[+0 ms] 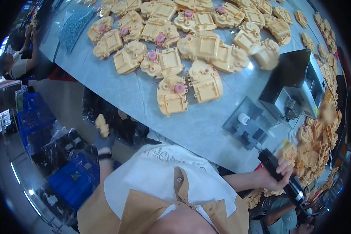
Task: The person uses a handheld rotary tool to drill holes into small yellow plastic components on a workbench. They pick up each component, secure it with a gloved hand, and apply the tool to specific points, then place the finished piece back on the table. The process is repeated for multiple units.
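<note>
My right hand [283, 174] is wrapped round a black electric screwdriver [270, 163], its tip pointing up and left toward a dark grey fixture [249, 136] on the table. On that fixture stands a small white cylindrical piece [243, 118]. Off the table's edge at the left, my left hand [104, 141], in a grey glove, is closed on a beige plastic part [101, 125]. Nearest the front among the parts on the table lie a beige plastic housing [168, 102] with a pink round piece [179, 88] and another housing [206, 91].
A black box-shaped machine [288, 78] with a metal front stands right of the fixture. Many beige housings cover the far table [121, 91], and more are heaped [314, 152] at the right. Blue crates [76, 179] and black bags sit on the floor at left. Other people are nearby.
</note>
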Demonstrator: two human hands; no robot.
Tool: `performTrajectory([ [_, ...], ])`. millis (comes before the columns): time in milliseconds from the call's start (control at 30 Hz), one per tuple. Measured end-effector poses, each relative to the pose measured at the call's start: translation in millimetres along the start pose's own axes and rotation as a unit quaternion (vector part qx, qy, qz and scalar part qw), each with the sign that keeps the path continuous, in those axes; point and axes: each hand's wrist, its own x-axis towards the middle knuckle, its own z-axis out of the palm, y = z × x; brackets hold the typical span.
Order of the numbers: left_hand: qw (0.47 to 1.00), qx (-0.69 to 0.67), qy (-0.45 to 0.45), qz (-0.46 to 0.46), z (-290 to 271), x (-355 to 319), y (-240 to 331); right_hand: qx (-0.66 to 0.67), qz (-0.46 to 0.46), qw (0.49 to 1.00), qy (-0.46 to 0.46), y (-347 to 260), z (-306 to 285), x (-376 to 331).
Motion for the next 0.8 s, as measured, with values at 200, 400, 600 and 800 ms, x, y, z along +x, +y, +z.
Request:
performTrajectory([
  [200, 0.942, 0.170, -0.062, 0.283, 191.3, -37.2, -34.6, -0.017, -0.062, 0.996, -0.067, -39.2, -13.4, -7.2],
  [400, 0.491, 0.563, -0.395, 0.535, 298.7, -146.3, -117.7, -0.015, -0.047, 0.998, -0.028, -42.4, -18.0, -18.9],
  [600, 0.530, 0.549, -0.422, 0.491, 281.8, -141.3, -115.5, -0.037, -0.052, 0.997, 0.037, -37.9, -24.2, -25.2],
  [800, 0.640, 0.463, -0.481, 0.380, 314.3, -199.0, -103.6, -0.030, -0.040, 0.998, 0.029, -39.6, -32.0, -25.6],
])
